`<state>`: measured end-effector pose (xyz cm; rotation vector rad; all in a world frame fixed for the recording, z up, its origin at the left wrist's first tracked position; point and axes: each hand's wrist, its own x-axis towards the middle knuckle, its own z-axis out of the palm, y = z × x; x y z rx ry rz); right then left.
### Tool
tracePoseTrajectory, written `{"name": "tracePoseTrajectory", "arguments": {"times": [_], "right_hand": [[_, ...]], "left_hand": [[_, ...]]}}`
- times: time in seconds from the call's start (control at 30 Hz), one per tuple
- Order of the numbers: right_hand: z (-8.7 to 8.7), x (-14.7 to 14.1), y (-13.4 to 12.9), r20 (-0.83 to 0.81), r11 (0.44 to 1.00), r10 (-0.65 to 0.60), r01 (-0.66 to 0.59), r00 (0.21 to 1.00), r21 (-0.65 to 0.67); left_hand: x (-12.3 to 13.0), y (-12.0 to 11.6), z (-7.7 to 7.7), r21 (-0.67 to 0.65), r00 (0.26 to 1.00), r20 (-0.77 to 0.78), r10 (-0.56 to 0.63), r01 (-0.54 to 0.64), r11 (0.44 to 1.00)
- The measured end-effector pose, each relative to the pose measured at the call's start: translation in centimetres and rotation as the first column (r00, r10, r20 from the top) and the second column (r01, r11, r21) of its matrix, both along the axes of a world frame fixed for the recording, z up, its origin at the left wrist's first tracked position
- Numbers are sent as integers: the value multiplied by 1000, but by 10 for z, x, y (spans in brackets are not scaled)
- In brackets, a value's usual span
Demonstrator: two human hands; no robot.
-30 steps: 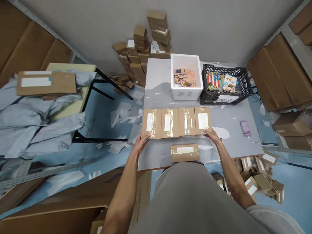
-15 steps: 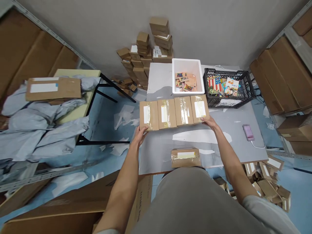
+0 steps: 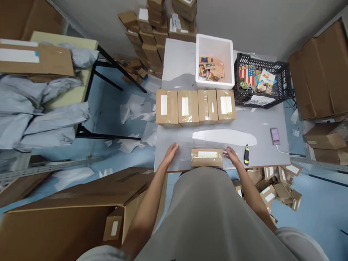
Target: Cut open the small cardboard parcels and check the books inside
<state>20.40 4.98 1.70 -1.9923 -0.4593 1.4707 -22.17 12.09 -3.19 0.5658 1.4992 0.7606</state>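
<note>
A single taped cardboard box [image 3: 207, 162] with a pale label lies at the table's near edge, close to my body. My right hand [image 3: 231, 155] is at its right end, fingers spread; I cannot tell if they touch it. To the box's left, with a gap between, my left hand [image 3: 170, 153] hovers low over the tabletop, fingers stretched out and holding nothing. Farther back, several taped, labelled boxes [image 3: 188, 108] stand side by side in a row. A yellow and black utility knife [image 3: 246, 155] lies to the right of my right hand.
Behind the row are a white foam bin [image 3: 199, 78] with small packets and a black crate [image 3: 261, 105] of magazines. A phone [image 3: 274, 136] with a cable lies right. Parcels cover the side table [image 3: 92, 43]; a large open carton [image 3: 67, 197] stands lower left.
Both hands have let go of the row of boxes and come back toward my body, beside the single box. The row stays behind on the table. The utility knife now shows.
</note>
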Motion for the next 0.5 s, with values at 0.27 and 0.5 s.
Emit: {"name": "tracePoseTrajectory", "arguments": {"times": [0.27,0.5], "right_hand": [[-6,-28,-77,-2,1000,-25,25,1000,-14],[-13,-49,-95,20,998,-32,31,999,52]], "left_hand": [[30,-102,-3,-132,966,110,-236,249,959],[44,-110,-12,-56,931,119,-346,354,933]]}}
